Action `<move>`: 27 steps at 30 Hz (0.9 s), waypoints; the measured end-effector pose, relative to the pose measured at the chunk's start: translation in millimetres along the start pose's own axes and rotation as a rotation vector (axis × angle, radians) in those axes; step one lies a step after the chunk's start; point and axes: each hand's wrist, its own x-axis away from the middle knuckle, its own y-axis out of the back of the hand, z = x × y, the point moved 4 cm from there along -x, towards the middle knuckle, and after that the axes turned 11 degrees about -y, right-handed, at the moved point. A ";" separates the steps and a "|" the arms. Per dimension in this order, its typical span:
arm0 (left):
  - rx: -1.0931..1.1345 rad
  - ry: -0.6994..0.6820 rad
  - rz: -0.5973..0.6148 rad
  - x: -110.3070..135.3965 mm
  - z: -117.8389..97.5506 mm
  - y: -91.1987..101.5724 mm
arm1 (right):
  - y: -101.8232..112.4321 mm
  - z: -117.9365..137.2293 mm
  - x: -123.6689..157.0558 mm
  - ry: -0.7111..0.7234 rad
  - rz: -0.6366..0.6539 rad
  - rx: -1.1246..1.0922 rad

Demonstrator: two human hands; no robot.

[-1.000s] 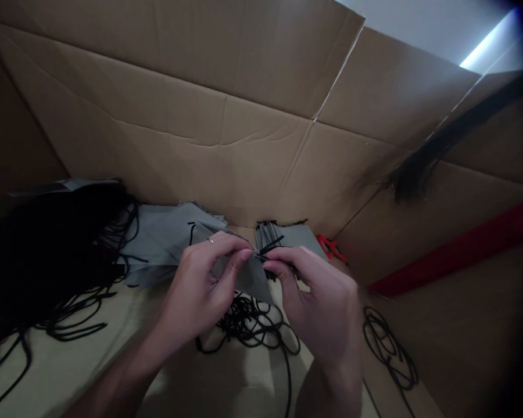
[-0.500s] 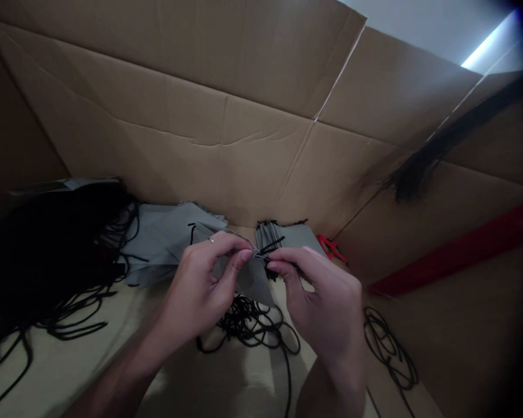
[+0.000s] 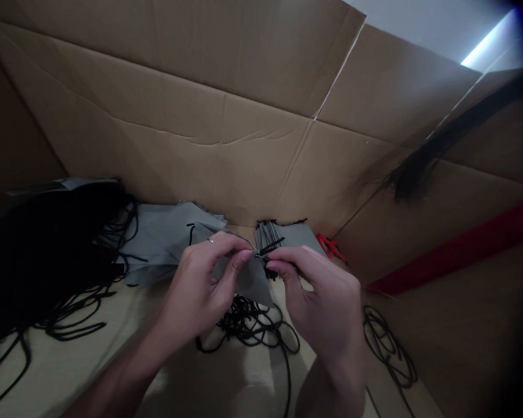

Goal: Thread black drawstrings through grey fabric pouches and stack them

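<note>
Left hand: the left hand comes in from the lower left, back up, thumb and forefinger tips pinching the grey cloth near its top corner; a ring sits on one finger.
Right hand: the right hand rises from the lower right, fingers curled, thumb and forefinger pinching black cord at that corner; the exact grip is too small to make out.
Held cloth: between the hands, above the table, its lower corner hanging down.
Cardboard: tall cardboard walls stand behind and to the right of the table.
Inside the walls, left: a big heap of black cords, with a grey cloth pile just beside it.
Inside the walls, middle: a cord tangle below the held cloth; behind the right hand, a grey stack edged with black cord.
Inside the walls, right: a red tool next to the stack; a loose cord coil nearer.
</note>
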 end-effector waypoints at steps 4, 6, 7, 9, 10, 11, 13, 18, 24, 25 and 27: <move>-0.003 0.000 -0.003 -0.7 0.8 -0.3 | -1.2 -0.2 -0.8 -0.007 0.005 -0.001; 0.005 0.002 -0.002 -0.8 1.6 -0.7 | -1.2 -0.2 -0.6 -0.008 0.012 -0.001; 0.014 0.000 -0.005 -0.7 1.8 -0.8 | -1.0 -0.3 -0.4 -0.008 0.016 -0.001; 0.034 -0.007 -0.015 -0.6 1.6 -0.9 | -0.3 -0.9 0.2 -0.012 0.023 -0.003; 0.039 -0.013 -0.020 -0.4 1.3 -0.9 | 0.1 -1.4 0.5 -0.015 0.024 -0.005; 0.041 -0.020 -0.025 -0.3 0.7 -0.9 | 0.4 -1.8 0.7 -0.017 0.024 -0.007; 0.036 -0.030 -0.023 0.1 -0.4 -1.4 | 0.2 -2.1 0.9 -0.023 0.026 -0.008; 0.034 -0.015 0.002 0.3 -0.2 -3.5 | -3.4 -0.3 1.1 -0.044 0.026 -0.009; 0.052 0.029 0.037 0.2 5.6 -4.1 | -2.4 -1.5 0.6 -0.042 0.023 -0.010; 0.055 0.035 0.036 0.5 6.5 -3.8 | -1.2 -1.8 0.3 -0.036 0.017 -0.003; 0.059 0.037 0.031 0.8 7.5 -3.0 | 1.3 -2.4 -0.2 -0.024 0.002 0.011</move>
